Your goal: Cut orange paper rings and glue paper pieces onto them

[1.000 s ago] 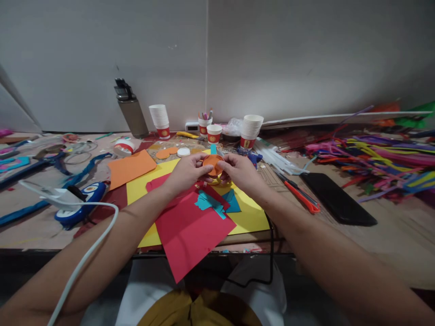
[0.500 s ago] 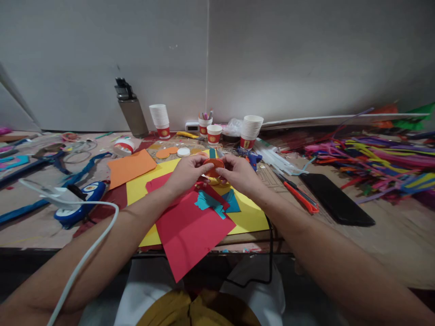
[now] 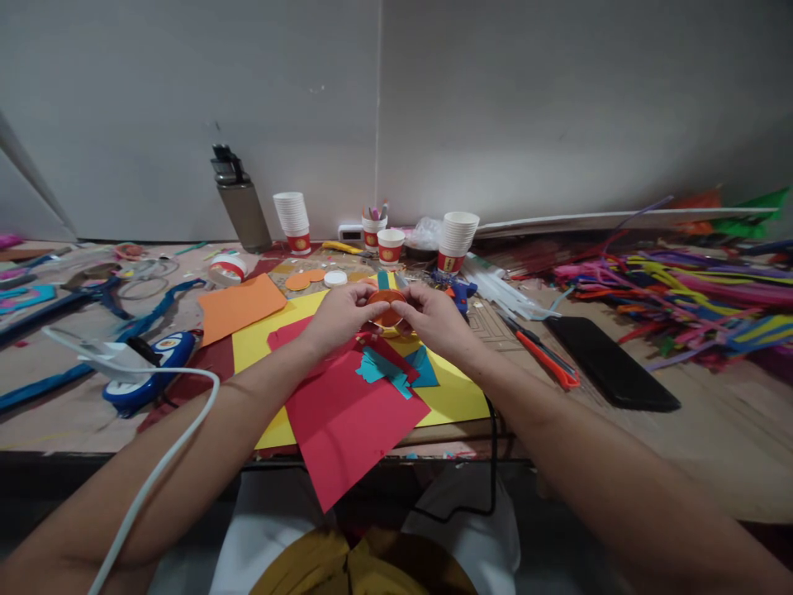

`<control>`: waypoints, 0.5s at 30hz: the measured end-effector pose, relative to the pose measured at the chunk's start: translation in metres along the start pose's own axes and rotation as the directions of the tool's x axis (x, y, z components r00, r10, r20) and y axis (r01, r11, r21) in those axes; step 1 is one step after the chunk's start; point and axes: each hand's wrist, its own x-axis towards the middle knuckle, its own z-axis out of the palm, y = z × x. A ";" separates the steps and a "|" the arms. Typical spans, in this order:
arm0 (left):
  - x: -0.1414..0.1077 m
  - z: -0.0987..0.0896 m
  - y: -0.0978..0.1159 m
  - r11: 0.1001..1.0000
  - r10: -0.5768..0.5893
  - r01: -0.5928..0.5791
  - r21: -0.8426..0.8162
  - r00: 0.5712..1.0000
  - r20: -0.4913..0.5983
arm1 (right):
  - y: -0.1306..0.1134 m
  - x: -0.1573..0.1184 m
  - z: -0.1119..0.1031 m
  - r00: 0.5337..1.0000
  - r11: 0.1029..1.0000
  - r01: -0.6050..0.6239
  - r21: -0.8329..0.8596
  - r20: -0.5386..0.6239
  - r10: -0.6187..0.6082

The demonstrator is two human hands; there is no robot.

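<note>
Between them, my left hand (image 3: 340,318) and my right hand (image 3: 434,318) hold an orange paper disc (image 3: 387,307) by its sides, both thumbs pressed on its face. Teal and yellow strips (image 3: 385,279) stick up behind the disc; whether they are joined to it I cannot tell. My other fingers are partly hidden behind it. Below the hands lie a red paper sheet (image 3: 353,421) and a yellow sheet (image 3: 455,401). Torn teal paper scraps (image 3: 387,369) rest on the red sheet, near a teal triangle (image 3: 424,368).
An orange sheet (image 3: 241,306) and orange paper circles (image 3: 305,279) lie left of the hands. Behind stand stacked paper cups (image 3: 458,235) and a bottle (image 3: 243,202). To the right are a blue glue gun (image 3: 459,291), an orange-handled cutter (image 3: 545,355) and a black phone (image 3: 610,364).
The thumbs have come closer together across the orange disc, and it is tipped slightly. More of the yellow strip shows behind it. The sheets on the table stay in place.
</note>
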 end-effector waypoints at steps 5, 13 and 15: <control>0.009 -0.011 -0.007 0.993 -0.080 0.068 -0.093 0.988 -0.132 | -0.004 0.006 -0.018 0.993 0.994 0.055 -0.097 -0.104 -0.065; 0.023 -0.022 -0.021 0.972 -0.072 0.024 -0.234 0.977 -0.201 | -0.009 0.008 -0.055 0.936 0.855 0.186 -0.484 0.352 -0.004; 0.023 -0.022 -0.020 0.966 -0.082 0.028 -0.256 0.976 -0.201 | -0.012 0.005 -0.056 0.875 0.795 0.244 -0.556 0.479 0.067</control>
